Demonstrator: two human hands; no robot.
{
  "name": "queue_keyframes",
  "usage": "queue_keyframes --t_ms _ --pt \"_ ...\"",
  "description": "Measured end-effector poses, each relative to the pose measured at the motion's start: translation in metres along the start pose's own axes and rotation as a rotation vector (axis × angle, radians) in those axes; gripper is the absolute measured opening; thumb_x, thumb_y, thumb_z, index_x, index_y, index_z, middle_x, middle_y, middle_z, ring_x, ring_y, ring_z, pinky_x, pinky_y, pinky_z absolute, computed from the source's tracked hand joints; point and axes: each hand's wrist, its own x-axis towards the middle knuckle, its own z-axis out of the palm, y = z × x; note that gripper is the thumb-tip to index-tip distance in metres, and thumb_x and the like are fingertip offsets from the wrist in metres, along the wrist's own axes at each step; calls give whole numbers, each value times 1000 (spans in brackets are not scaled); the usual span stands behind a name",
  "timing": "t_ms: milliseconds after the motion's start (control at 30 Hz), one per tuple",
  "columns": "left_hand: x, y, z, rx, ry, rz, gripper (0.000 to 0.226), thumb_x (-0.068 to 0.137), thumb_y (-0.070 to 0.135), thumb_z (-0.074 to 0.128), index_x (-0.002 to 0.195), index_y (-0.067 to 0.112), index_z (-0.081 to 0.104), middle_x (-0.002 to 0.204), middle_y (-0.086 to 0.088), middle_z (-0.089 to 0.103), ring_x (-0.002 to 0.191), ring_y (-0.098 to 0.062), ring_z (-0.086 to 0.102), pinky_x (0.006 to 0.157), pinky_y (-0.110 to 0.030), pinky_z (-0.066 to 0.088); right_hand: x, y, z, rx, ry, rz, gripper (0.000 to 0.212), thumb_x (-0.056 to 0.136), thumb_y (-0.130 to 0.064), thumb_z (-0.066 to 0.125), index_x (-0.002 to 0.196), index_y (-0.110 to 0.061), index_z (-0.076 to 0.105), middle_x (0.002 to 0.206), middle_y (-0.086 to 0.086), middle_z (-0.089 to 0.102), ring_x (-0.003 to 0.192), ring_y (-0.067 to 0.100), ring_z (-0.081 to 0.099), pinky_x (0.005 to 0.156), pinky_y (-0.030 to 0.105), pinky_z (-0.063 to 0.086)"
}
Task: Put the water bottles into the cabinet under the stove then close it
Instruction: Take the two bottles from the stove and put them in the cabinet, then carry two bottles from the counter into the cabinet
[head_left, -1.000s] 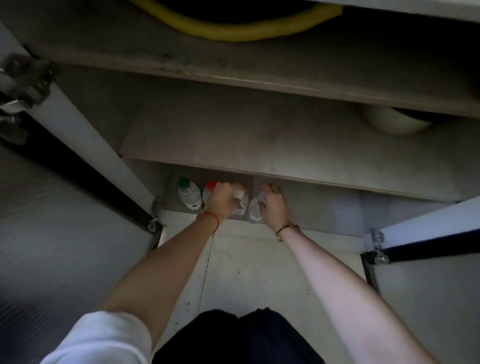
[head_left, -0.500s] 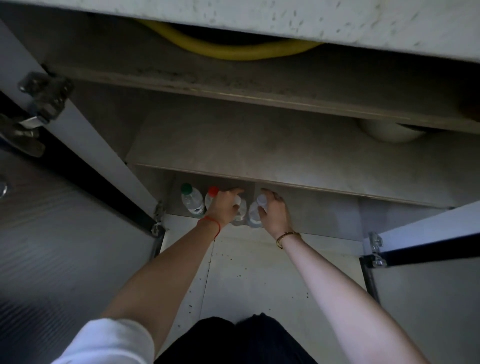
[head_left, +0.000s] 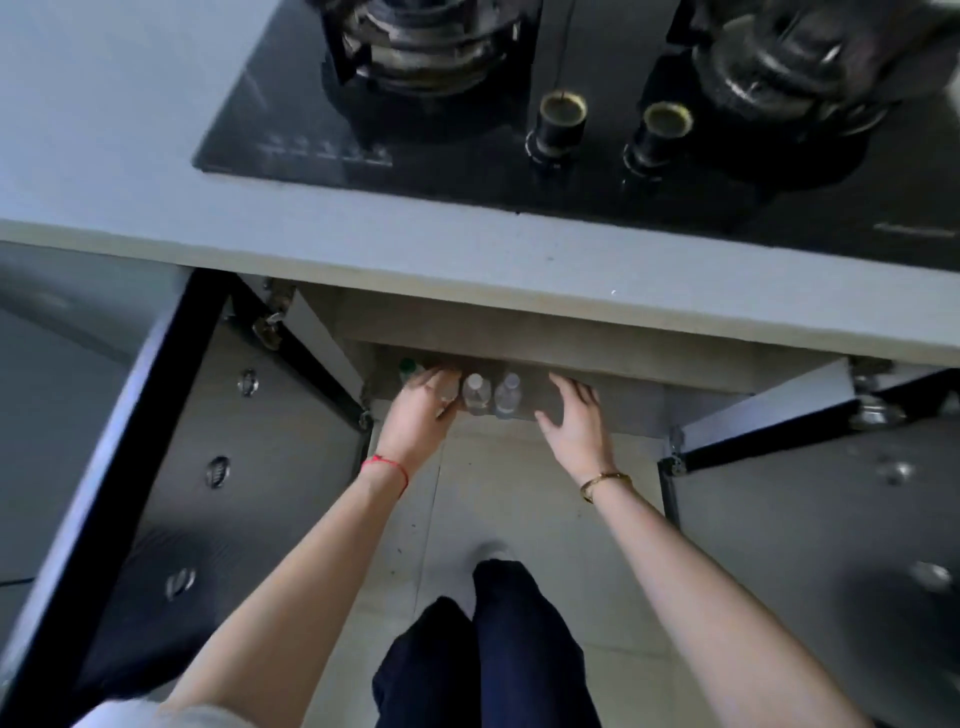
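Note:
Two clear water bottles with white caps (head_left: 477, 393) (head_left: 508, 395) stand upright side by side on the cabinet floor (head_left: 623, 410) under the stove. A green-capped bottle (head_left: 408, 367) peeks out at the far left, partly behind my left hand (head_left: 423, 415). My left hand hovers just left of the white-capped pair, fingers spread, holding nothing. My right hand (head_left: 574, 421) is open to the right of the bottles, apart from them. Both cabinet doors, the left door (head_left: 156, 467) and the right door (head_left: 810, 499), stand wide open.
A black gas stove (head_left: 519, 93) with two burners and two knobs sits in the grey countertop (head_left: 467, 254) above the cabinet. My legs in dark trousers (head_left: 483, 654) stand on the pale tiled floor between the doors.
Both hands have let go of the two white-capped bottles and drawn back and apart. The view has risen, so the stove top and counter now show.

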Motion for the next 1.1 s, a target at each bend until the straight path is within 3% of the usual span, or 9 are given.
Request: queue_keyframes --t_ms 233,467,800,1100 --pt "-93 89 -138 72 69 76 49 77 5 66 125 11 61 129 -9 63 122 -27 56 105 -36 44 -91 -77 -132 36 -5 -43 55 90 -26 62 141 -16 43 140 4 50 135 26 37 111 44 37" --pt "-169 150 -234 154 141 122 52 84 14 69 134 16 54 134 -4 59 128 -24 52 109 -44 42 -174 -142 -228 3 116 -146 55 89 -26 64 140 -16 44 139 1 51 132 22 39 110 38 38" --pt "-236 198 -284 83 238 191 50 86 21 68 134 17 54 136 -3 58 131 -24 48 110 -49 41 -247 -168 -288 27 264 -160 57 88 -24 65 140 -17 44 136 1 53 131 21 39 110 39 38" --pt "-258 240 -286 74 162 343 49 87 24 67 134 20 53 136 -1 57 133 -21 46 109 -51 40 -314 -153 -320 34 394 -104 55 88 -24 66 138 -16 46 132 1 54 129 15 40 108 30 38"
